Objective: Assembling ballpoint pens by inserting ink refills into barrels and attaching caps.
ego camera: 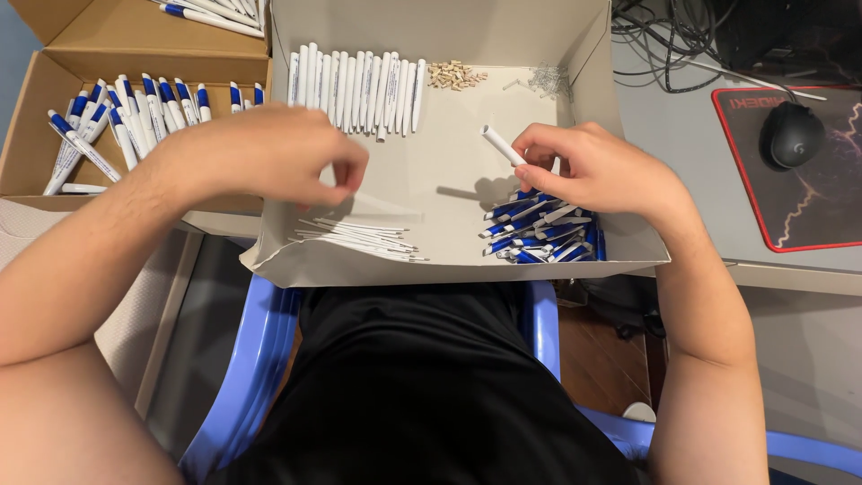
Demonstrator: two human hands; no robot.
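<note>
Right hand (597,171) is pinching a plain white pen barrel (502,145), tilted with its open end up-left, over the grey tray (467,175); left hand (269,157) is curling its fingertips above the thin white refills (359,238), grasp too blurred to tell. Tray is sitting on the lap, side flaps standing up, bare floor showing mid-tray between white barrel row (355,85), blue-white clips (543,233) and refills. Brown box (36,135) of finished pens (117,117) is getting cropped left; small tan bits (455,74) and springs (548,81) are hard to resolve.
</note>
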